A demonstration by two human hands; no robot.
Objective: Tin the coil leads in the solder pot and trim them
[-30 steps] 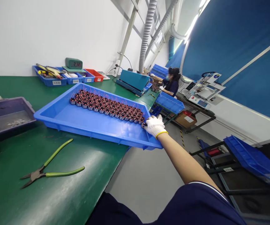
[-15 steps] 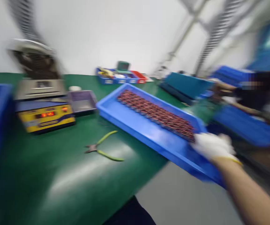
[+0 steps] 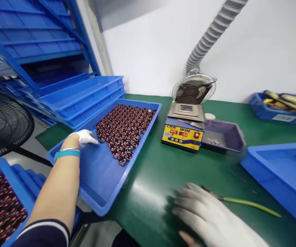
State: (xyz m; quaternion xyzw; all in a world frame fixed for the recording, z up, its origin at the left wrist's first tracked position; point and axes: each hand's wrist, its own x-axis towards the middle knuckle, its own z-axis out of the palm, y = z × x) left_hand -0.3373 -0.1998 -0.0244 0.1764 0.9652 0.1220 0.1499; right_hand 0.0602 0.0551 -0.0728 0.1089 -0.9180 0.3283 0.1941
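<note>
My left hand (image 3: 86,137), in a white glove, is inside a blue tray (image 3: 98,171). Its fingers are apart and hold nothing, close to the edge of a mass of small round parts (image 3: 124,128) with dark and reddish coils. Gloved in white as well, my right hand (image 3: 201,209) is stretched out over the green tabletop, slightly blurred, its fingers extended and nothing in them. Beside and partly beneath it lie green-handled cutting pliers (image 3: 250,202), their jaws mostly hidden by the hand.
A yellow-fronted heating unit (image 3: 182,135) with a lit display stands by the wall, a purple bin (image 3: 223,133) beside it. Another blue tray (image 3: 279,171) is at right. Stacked blue trays (image 3: 86,92), a black fan (image 3: 6,123) and a tray of coiled parts (image 3: 1,206) are left.
The view has swung left. My right hand has let go of the tray on the right and is now over the table by the pliers. My left hand has come into view.
</note>
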